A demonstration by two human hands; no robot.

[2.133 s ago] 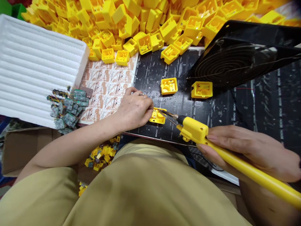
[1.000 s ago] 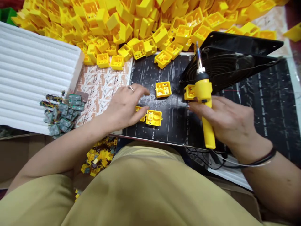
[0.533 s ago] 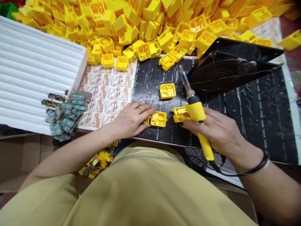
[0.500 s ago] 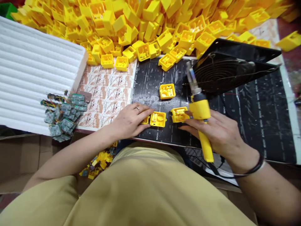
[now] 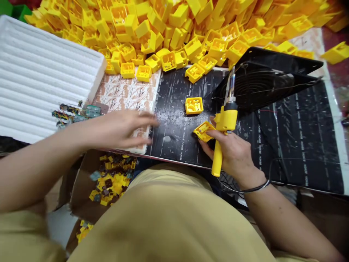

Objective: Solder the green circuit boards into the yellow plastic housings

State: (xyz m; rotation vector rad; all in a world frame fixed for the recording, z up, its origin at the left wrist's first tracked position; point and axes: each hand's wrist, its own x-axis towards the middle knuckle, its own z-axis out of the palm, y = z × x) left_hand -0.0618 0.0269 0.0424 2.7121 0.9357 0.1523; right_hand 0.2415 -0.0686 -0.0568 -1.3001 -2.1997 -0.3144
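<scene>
My right hand (image 5: 231,149) holds a yellow soldering iron (image 5: 225,120), its metal tip pointing up and away. The thumb and fingers of that same hand also grip a small open yellow housing (image 5: 204,131), tilted above the black mat (image 5: 169,123). Slightly blurred, my left hand (image 5: 128,129) is over the mat's left edge with fingers spread and nothing in them. Another yellow housing (image 5: 194,105) lies open side up on the mat, beyond the held one. Green circuit boards with wires (image 5: 91,110) lie partly hidden behind my left forearm.
A large heap of yellow housings (image 5: 174,22) covers the back. White ribbed foam (image 5: 49,80) lies at the left. A black fan (image 5: 267,80) stands at the right behind the iron. Below the table edge, a cardboard box (image 5: 87,185) holds yellow pieces.
My left hand has moved left and opened. The two joined housings near it have gone from the mat. My right hand has shifted left, gripping the nearby housing, and the iron is more upright.
</scene>
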